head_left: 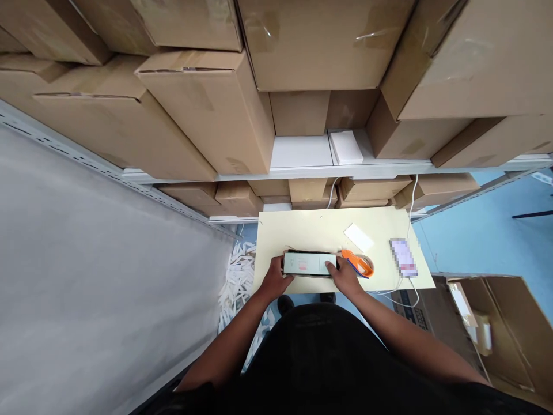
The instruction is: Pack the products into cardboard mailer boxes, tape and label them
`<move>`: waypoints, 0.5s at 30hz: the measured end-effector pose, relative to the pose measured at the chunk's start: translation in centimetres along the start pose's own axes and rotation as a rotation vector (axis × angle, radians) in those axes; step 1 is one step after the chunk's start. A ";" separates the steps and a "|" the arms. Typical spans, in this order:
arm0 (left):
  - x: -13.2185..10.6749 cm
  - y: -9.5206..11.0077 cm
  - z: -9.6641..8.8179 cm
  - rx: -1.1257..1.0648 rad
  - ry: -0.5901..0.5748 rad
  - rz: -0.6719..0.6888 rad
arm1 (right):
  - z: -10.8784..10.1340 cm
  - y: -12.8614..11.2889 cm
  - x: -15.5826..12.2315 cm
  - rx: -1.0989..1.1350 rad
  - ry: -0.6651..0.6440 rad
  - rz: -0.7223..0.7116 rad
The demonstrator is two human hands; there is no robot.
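A small cardboard box [311,277] lies at the table's front edge with its top open, and a pale green box [310,263] fills it. My left hand [275,280] is closed around the left end of the cardboard box. At the other end my right hand [345,278] grips the box, its thumb lying on the pale green box's top. Just right of that hand an orange tape dispenser [368,265] rests on the table, with a blue strip along its side. A white slip of paper [358,237] lies behind the dispenser.
The cream table [294,227] also bears a phone [403,257] with a white cable. Shelves of cardboard boxes [207,109] rise behind it. A large open carton [496,323] stands at right. White paper strips [237,276] cover the floor at left, beside a grey wall.
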State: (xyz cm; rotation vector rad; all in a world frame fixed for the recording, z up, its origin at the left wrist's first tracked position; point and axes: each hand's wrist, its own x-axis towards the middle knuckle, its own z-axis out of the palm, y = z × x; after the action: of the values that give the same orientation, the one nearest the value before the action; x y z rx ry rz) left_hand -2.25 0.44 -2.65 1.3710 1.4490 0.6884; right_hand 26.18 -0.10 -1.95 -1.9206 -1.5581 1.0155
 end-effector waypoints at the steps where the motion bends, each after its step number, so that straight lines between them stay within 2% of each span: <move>1: 0.3 -0.1 -0.3 -0.033 -0.030 -0.006 | 0.0 0.1 0.0 -0.002 0.001 0.001; 10: 2.2 -0.6 -2.7 -0.233 -0.258 -0.095 | -0.3 0.0 -0.3 -0.010 -0.023 0.011; 15: 2.3 -0.5 -2.6 -0.193 -0.222 -0.061 | -0.4 0.0 -0.3 -0.018 0.003 0.028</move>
State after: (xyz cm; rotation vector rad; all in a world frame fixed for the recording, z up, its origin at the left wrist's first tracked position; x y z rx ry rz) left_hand -4.52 3.11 -2.80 1.2078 1.2110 0.6000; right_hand 26.45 -0.33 -1.60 -1.9604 -1.5481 1.0127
